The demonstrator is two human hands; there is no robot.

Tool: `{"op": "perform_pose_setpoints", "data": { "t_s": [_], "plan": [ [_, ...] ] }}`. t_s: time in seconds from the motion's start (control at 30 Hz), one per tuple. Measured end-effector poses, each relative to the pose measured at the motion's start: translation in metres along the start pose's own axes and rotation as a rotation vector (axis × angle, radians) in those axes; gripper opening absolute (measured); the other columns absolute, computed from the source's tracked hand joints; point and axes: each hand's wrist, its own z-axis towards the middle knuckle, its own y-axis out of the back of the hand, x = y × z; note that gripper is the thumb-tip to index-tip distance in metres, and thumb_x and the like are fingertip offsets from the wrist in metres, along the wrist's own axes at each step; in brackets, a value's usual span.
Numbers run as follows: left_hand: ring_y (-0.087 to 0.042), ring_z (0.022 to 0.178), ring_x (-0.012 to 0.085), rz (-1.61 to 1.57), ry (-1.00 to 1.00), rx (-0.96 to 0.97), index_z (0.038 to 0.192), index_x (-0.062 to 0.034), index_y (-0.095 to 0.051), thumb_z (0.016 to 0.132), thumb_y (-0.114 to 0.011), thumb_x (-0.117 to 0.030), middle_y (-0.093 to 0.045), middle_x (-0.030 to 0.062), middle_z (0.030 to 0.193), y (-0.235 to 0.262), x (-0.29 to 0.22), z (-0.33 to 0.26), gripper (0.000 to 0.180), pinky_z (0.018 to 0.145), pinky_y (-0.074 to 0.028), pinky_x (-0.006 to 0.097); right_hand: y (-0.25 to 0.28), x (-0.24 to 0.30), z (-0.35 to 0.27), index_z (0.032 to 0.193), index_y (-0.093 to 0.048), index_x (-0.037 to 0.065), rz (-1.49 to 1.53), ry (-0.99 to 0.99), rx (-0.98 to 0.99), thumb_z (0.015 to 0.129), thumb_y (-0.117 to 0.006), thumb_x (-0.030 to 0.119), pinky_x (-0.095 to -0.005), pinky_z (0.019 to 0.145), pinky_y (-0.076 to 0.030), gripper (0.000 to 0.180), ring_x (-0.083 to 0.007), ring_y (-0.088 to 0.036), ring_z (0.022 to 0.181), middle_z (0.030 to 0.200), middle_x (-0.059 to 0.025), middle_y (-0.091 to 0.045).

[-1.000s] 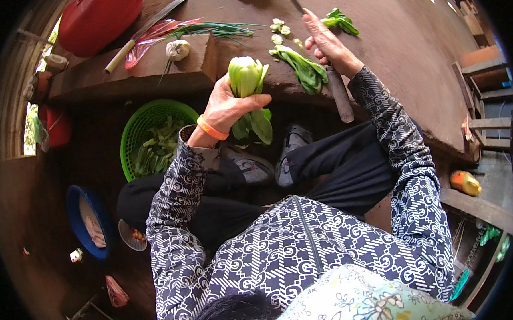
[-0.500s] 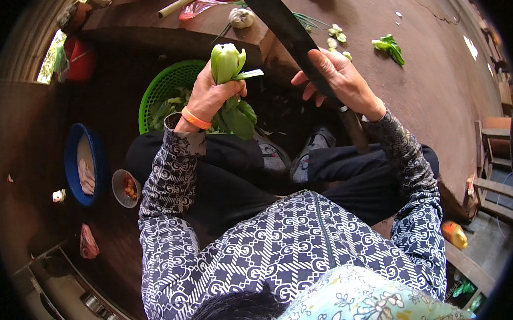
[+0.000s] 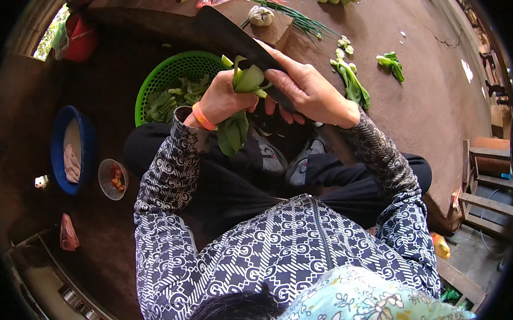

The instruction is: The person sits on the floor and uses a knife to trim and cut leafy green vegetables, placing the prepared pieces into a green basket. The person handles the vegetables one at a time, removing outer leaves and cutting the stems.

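Your left hand is clamped around a leafy green bok choy head, holding it up over your lap, just beside the round green plastic basket of cut greens. Your right hand grips a broad dark cleaver, its blade resting against the stalk's pale base. Loose greens lie on the brown tabletop nearby.

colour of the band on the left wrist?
Orange. The wristband sits just below the left hand, which grips the bok choy; head view shows it clearly.
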Motion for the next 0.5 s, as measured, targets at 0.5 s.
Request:
{"op": "perform_pose_setpoints", "data": {
  "t_s": [0.5],
  "plan": [
    [-0.065,0.067,0.0111,0.025,0.143,0.027,0.104,0.0023,-0.069,0.079,-0.062,-0.002,-0.069,0.0053,0.076,0.001,0.002,0.001,0.027,0.060,-0.050,0.025,0.002,0.007,-0.002,0.159,-0.022,0.025,0.087,0.073,0.029,0.107,-0.045,0.021,-0.0239,0.042,-0.049,0.057,-0.0080,-0.056,0.047,0.068,-0.0050,-0.064]
  ]
}}
